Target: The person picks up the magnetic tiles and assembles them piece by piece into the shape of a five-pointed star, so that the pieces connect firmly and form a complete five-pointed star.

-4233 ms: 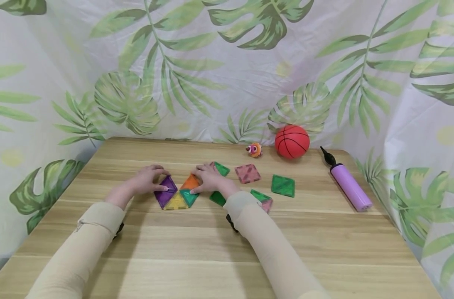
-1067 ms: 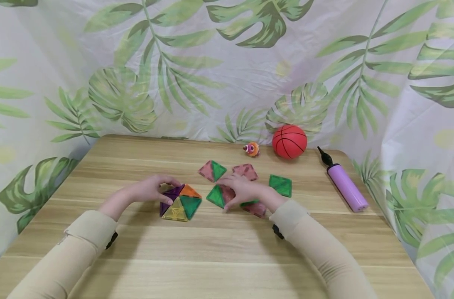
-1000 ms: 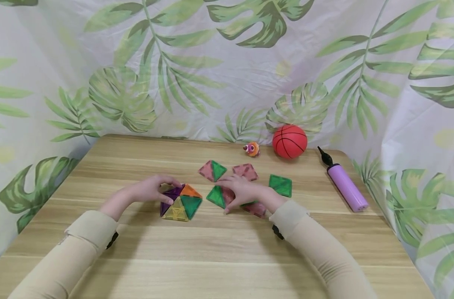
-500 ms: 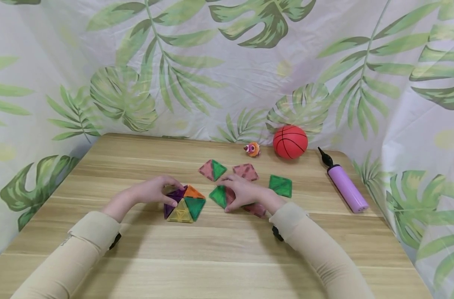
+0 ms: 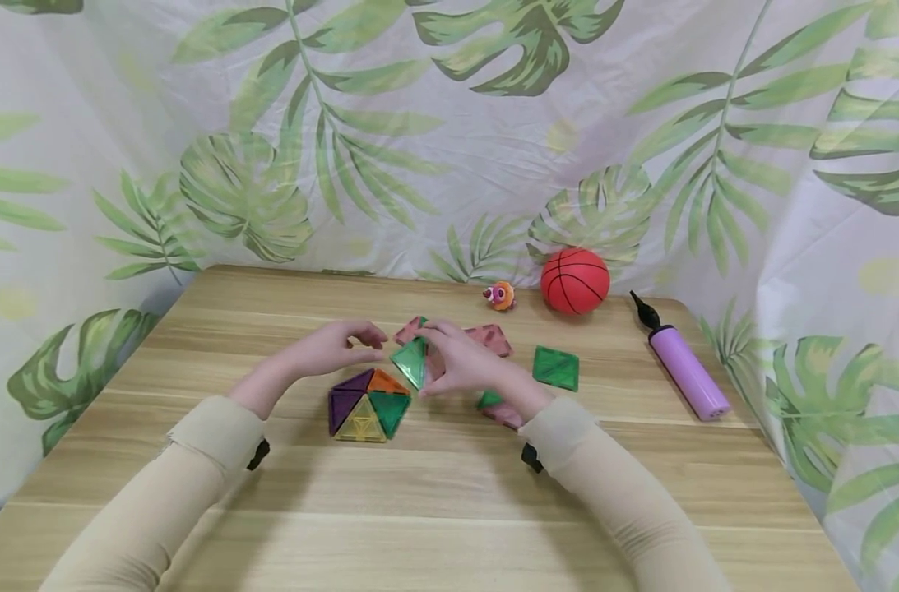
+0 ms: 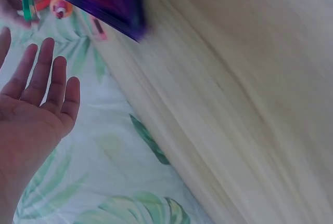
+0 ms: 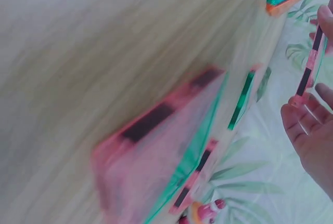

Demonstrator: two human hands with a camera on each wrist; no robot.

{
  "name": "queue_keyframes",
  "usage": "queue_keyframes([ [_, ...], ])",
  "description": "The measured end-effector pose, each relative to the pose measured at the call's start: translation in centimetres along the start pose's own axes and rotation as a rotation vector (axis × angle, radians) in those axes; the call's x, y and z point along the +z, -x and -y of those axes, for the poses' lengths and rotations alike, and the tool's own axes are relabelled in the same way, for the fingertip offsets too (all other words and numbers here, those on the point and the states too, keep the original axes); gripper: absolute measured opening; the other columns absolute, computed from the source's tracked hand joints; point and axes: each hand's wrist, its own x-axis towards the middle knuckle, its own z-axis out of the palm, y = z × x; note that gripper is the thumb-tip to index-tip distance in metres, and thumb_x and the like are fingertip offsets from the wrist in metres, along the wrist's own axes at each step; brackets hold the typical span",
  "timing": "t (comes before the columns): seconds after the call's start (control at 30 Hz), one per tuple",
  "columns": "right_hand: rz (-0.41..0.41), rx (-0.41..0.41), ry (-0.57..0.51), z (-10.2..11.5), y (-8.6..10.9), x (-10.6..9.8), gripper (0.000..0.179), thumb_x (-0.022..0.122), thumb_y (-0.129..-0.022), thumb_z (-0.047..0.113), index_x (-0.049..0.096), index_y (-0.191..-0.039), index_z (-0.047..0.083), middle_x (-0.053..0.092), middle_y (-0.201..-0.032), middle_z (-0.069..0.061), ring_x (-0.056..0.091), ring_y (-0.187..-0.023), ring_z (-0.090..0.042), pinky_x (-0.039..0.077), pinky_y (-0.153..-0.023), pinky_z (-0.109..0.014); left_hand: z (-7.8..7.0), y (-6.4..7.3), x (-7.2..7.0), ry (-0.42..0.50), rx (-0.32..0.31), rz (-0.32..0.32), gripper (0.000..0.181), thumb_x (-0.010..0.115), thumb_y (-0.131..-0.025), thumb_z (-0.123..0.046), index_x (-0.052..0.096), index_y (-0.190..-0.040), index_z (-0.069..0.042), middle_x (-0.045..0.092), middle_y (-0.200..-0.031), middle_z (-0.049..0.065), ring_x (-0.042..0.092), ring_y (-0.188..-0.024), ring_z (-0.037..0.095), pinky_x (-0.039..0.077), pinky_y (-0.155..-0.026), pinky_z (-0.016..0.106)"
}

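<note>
Green-and-pink tiles sit pinched in the right hand, raised above the table toward its far edge. The left hand, fingers loosely extended, hovers released near a multicoloured tile fan.

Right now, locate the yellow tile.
In the head view, the yellow tile lies left of centre, between a purple tile and a green tile.

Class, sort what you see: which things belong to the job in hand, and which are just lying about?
Likely part of the job:
held green-pink pair, in the right hand
five-tile cluster
pink tiles
green tiles
two other green-pink pairs

Apparently just lying about:
ball
toy
pump
</note>
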Motion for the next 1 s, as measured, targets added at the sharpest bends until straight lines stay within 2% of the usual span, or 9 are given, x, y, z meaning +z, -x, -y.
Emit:
queue_keyframes([
  [0.13,-0.048,-0.026,0.012,0.9,-0.6,0.1,0.100,0.082,-0.067,0.049,0.035,-0.145,0.008,0.037,-0.143,-0.012,0.040,-0.127,-0.022,0.040,-0.103,-0.039,-1.1,-1.1,0.5,0.037,-0.029,-0.006,0.031,0.059,-0.093,-0.031,0.064,-0.116,-0.010,0.068,-0.103,0.002,0.062,-0.098,0.019,0.050,-0.085,0.041],
  [0.27,-0.105,-0.031,0.021,1.6,-0.8,0.3,0.098,0.082,-0.066,0.049,0.039,-0.142,0.005,0.039,-0.140,-0.012,0.041,-0.127,-0.023,0.038,-0.105,-0.038,-1.5,-1.8,0.8,0.073,-0.031,0.004,0.029,0.058,-0.095,-0.023,0.064,-0.115,-0.003,0.070,-0.098,0.007,0.064,-0.093,0.019,0.050,-0.083,0.037],
  [0.37,-0.116,0.004,-0.028,2.0,-0.8,0.4,0.098,0.082,-0.067,0.048,0.037,-0.142,0.006,0.037,-0.142,-0.012,0.040,-0.128,-0.024,0.037,-0.106,-0.038,-1.5,-2.0,0.8,0.103,-0.038,0.012,0.029,0.056,-0.095,-0.017,0.062,-0.116,0.002,0.070,-0.096,0.010,0.064,-0.092,0.020,0.050,-0.081,0.036],
  [0.47,-0.111,0.057,-0.131,2.1,-0.8,0.5,0.098,0.081,-0.070,0.046,0.030,-0.145,0.007,0.033,-0.144,-0.011,0.039,-0.129,-0.024,0.038,-0.105,-0.039,-1.5,-1.9,0.4,0.116,-0.053,0.015,0.029,0.056,-0.095,-0.015,0.061,-0.118,0.004,0.070,-0.096,0.011,0.063,-0.090,0.019,0.050,-0.080,0.036],
  [0.53,-0.116,0.090,-0.233,1.9,-0.7,0.5,0.095,0.079,-0.075,0.041,0.027,-0.146,0.006,0.034,-0.142,-0.013,0.044,-0.124,-0.025,0.044,-0.098,-0.038,-1.4,-1.9,0.2,0.104,-0.057,0.018,0.029,0.056,-0.096,-0.016,0.061,-0.118,0.002,0.070,-0.096,0.009,0.063,-0.088,0.017,0.050,-0.080,0.035],
  [0.67,-0.124,0.177,-0.481,1.4,-0.8,0.5,0.071,0.067,-0.089,0.023,0.028,-0.146,0.005,0.047,-0.132,-0.015,0.054,-0.109,-0.024,0.050,-0.081,-0.030,-1.0,-1.9,-0.4,0.088,-0.050,0.031,0.029,0.055,-0.096,-0.016,0.061,-0.119,0.000,0.070,-0.097,0.009,0.063,-0.086,0.016,0.050,-0.082,0.041],
  [0.8,-0.128,0.261,-0.701,1.0,-1.0,0.8,0.053,0.058,-0.093,0.010,0.037,-0.142,0.002,0.058,-0.115,-0.015,0.057,-0.097,-0.021,0.048,-0.073,-0.024,-0.7,-2.0,-0.7,0.078,-0.006,0.043,0.028,0.055,-0.096,-0.013,0.061,-0.119,0.001,0.070,-0.098,0.012,0.065,-0.088,0.020,0.050,-0.083,0.047],
  [0.87,-0.126,0.292,-0.768,1.0,-1.1,1.0,0.051,0.058,-0.093,0.007,0.040,-0.140,0.003,0.059,-0.108,-0.015,0.057,-0.091,-0.018,0.047,-0.070,-0.024,-0.5,-2.1,-0.7,0.069,0.013,0.046,0.026,0.056,-0.095,-0.012,0.062,-0.117,0.000,0.070,-0.100,0.013,0.064,-0.089,0.021,0.050,-0.082,0.048],
  [1.0,-0.122,0.336,-0.817,0.9,-1.3,1.8,0.050,0.059,-0.092,0.006,0.042,-0.139,0.003,0.059,-0.105,-0.012,0.055,-0.085,-0.012,0.046,-0.070,-0.022,0.1,-2.5,-0.4,0.064,0.020,0.060,0.023,0.057,-0.094,-0.012,0.064,-0.114,-0.002,0.069,-0.104,0.015,0.063,-0.090,0.019,0.050,-0.080,0.046],
])
